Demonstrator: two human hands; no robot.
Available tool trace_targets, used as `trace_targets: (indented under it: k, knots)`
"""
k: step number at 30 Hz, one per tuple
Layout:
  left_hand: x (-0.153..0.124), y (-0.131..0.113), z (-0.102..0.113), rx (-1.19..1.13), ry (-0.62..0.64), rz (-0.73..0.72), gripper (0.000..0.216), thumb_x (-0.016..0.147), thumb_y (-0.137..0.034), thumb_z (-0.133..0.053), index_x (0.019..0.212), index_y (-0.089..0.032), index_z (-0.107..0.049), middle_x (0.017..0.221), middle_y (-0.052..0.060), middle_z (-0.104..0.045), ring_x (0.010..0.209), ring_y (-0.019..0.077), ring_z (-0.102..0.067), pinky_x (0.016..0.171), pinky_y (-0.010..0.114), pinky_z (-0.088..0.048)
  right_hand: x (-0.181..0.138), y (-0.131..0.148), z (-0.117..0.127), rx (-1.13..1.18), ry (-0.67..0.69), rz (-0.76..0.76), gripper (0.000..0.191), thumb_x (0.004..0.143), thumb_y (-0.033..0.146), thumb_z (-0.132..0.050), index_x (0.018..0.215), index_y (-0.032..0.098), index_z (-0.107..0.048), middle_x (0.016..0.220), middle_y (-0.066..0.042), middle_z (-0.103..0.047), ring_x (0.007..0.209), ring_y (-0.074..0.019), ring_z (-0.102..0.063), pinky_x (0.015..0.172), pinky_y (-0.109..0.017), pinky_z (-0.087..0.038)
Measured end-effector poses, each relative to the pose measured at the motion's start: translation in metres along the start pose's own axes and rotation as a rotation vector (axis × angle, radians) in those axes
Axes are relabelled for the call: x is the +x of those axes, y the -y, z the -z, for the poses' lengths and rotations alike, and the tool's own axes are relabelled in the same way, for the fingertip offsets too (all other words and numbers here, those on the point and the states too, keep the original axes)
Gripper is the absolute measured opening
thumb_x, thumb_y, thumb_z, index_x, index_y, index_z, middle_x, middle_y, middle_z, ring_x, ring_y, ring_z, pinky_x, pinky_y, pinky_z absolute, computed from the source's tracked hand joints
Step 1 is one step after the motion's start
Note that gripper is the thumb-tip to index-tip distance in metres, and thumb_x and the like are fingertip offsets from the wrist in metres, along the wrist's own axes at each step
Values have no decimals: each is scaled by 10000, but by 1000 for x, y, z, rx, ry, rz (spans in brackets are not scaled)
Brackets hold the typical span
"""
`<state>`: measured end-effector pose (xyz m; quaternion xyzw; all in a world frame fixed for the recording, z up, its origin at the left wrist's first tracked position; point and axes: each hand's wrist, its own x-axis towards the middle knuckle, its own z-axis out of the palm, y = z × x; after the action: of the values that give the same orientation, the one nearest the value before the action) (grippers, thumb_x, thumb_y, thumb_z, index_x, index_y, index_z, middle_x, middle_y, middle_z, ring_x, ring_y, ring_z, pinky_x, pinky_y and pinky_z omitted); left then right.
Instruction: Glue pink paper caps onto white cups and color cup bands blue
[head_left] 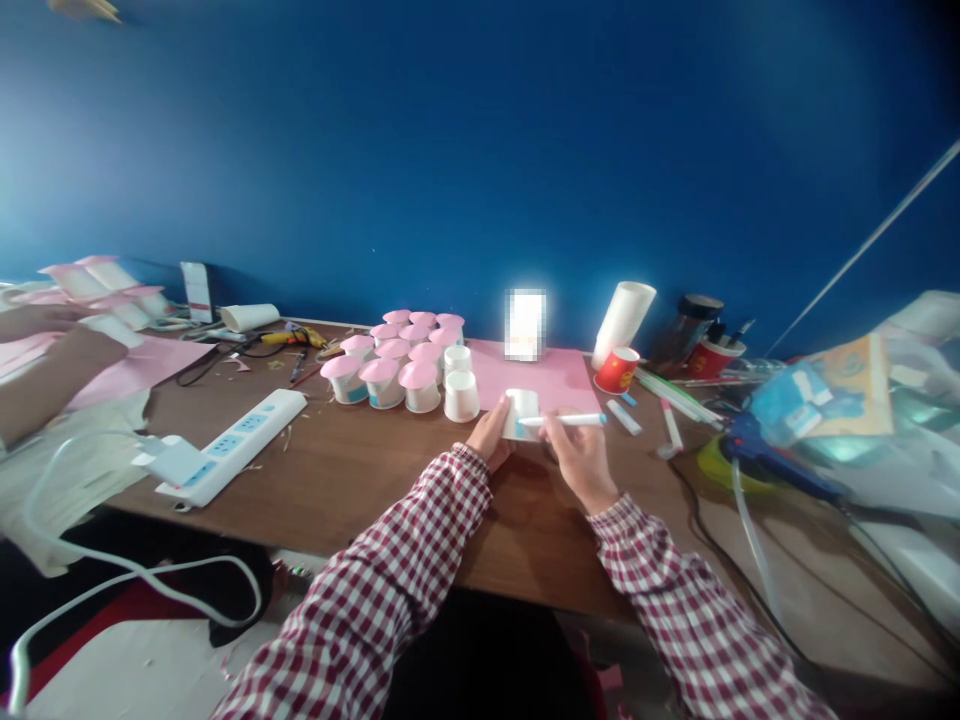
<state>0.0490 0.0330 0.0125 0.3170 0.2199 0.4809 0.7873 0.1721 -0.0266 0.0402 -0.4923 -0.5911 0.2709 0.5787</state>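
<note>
My left hand (490,436) is closed around a small white paper cup (523,405) lying on its side above the table edge. In my right hand (581,462) is a white marker (574,421) with a light-blue end, its tip against the cup, where a bit of blue shows. Two plain white paper cups (460,397) stand upside down just left of my left hand. Beside them are several white cups topped with pink paper caps (420,375), some with blue bands near the rim. Behind my hands lies a pink sheet (491,375).
A white power strip (240,445) with a plugged-in charger lies left. Ahead are a lit phone (525,325), a red paper cup (618,370) and a stack of white cups (626,315). At right sits a blue glue gun (772,460) with cables. Another person's hands (67,345) work far left.
</note>
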Motion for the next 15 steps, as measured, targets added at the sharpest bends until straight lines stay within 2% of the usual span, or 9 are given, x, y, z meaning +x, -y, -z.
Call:
trace_targets:
  k: [3,15]
  knots:
    - [1,1,1,8,-22,-3,422,855,-397,-481,1051,-38,-586,866,141,-670,786,184,-642,757,289,-502,0,1,0,-16,6,9,295,823,413,-524,701,152,-588,614,-21,-604,523,-117,-526,480,-220,-401]
    - [5,3,7,-1,17,25,464,861,-435,-449,1074,-47,-585,846,130,-670,766,184,-639,718,281,-500,0,2,0,-91,22,8,296,818,384,-511,633,161,-569,539,6,-544,494,-105,-486,474,-210,-392]
